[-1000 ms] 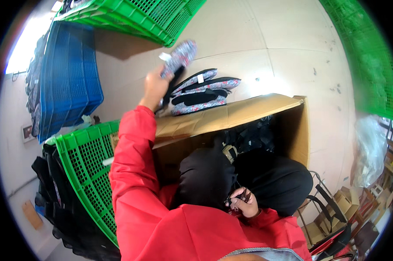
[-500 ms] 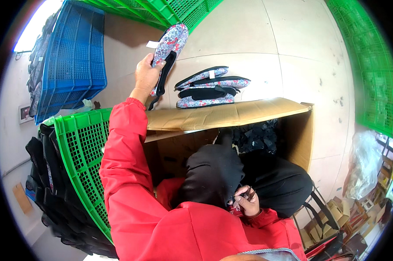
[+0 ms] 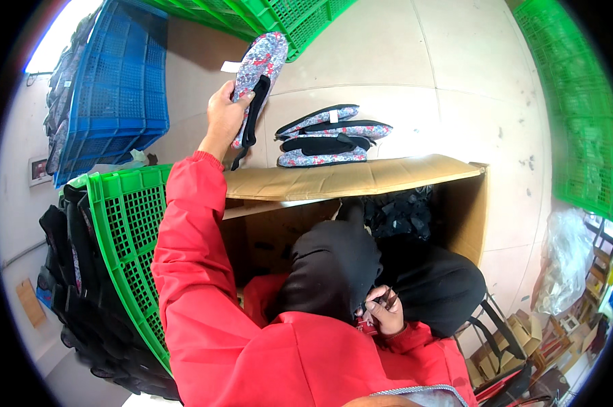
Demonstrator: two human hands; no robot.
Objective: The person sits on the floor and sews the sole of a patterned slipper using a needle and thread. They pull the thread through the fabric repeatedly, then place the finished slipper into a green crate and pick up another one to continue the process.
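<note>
My left hand [image 3: 222, 117] is stretched out ahead in a red sleeve and grips a floral flip-flop slipper [image 3: 258, 70] with a black strap and a white tag. Beyond it, a small pile of matching slippers [image 3: 331, 136] lies on the tiled floor. My right hand [image 3: 384, 311] rests on my lap by my black trousers, fingers closed on a small thin dark tool [image 3: 386, 299]. An open cardboard box [image 3: 361, 178] with black pieces inside stands in front of my knees.
A green plastic crate [image 3: 127, 234] stacked with dark slippers is at my left. A blue crate [image 3: 110, 85] stands farther left, other green crates [image 3: 293, 17] at the top and right [image 3: 588, 115]. A clear plastic bag [image 3: 567, 261] and clutter lie at the right.
My left arm has swung the slipper leftward and turned it upright, so its floral sole faces the camera. My right hand has stayed on my lap.
</note>
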